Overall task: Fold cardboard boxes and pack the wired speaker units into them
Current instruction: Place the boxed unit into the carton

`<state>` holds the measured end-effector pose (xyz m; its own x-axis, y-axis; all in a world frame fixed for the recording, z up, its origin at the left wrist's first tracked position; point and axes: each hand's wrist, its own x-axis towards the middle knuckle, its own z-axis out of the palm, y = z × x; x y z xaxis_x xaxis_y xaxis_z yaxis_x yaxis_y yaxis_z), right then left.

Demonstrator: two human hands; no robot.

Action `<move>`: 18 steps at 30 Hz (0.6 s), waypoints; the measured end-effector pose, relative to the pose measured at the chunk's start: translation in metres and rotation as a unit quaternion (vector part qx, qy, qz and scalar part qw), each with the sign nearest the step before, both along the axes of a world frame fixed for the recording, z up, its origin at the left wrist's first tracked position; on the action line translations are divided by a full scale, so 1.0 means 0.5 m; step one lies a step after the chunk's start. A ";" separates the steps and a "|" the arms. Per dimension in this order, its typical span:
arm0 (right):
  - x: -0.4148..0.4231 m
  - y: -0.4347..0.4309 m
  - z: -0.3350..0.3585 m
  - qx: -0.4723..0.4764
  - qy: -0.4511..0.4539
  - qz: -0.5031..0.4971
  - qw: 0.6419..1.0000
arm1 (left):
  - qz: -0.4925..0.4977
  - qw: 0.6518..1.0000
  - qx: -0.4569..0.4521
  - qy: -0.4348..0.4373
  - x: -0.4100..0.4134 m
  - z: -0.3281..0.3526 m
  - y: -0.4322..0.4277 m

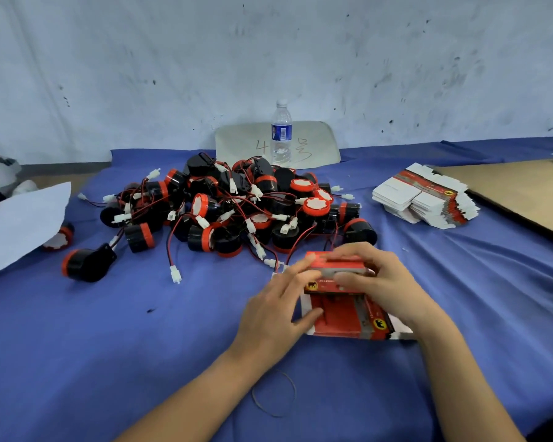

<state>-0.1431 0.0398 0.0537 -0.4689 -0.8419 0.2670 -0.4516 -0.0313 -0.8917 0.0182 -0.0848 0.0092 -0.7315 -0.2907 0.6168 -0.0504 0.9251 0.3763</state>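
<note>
A red and grey cardboard box (342, 311) lies on the blue cloth near the front, partly folded, with its far flap raised. My left hand (278, 314) grips its left side, thumb on the red panel and fingers reaching to the far flap. My right hand (387, 285) curls over the far flap and the right side of the box. Behind the box lies a big pile of black and red wired speaker units (237, 205) with white plugs. A stack of flat unfolded boxes (425, 199) sits at the right.
A water bottle (281, 132) stands behind the pile against a white board (316, 145). One loose speaker unit (88, 264) lies at the left by a white sheet (20, 221). A brown cardboard sheet (521, 189) covers the far right. A rubber band (273, 393) lies near my forearms.
</note>
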 end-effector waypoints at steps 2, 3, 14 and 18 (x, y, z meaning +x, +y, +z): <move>0.019 0.009 0.023 -0.022 -0.030 -0.006 0.999 | -0.005 1.000 -0.014 0.027 -0.002 0.006 0.001; 0.031 0.012 0.032 -0.012 -0.034 0.004 0.999 | -0.008 0.999 -0.015 0.042 0.000 0.007 0.001; 0.078 0.060 0.068 0.017 0.105 0.012 0.994 | -0.078 0.978 0.167 0.096 0.001 0.004 0.019; 0.049 0.092 0.115 -0.200 -0.201 -0.018 0.959 | -0.075 0.957 0.229 0.163 -0.009 -0.003 -0.006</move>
<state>-0.1187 0.0859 0.1113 -0.6283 -0.6914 0.3566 -0.0801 -0.3985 -0.9137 0.0136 -0.0877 0.0076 -0.5770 -0.4912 0.6525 0.2595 0.6473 0.7167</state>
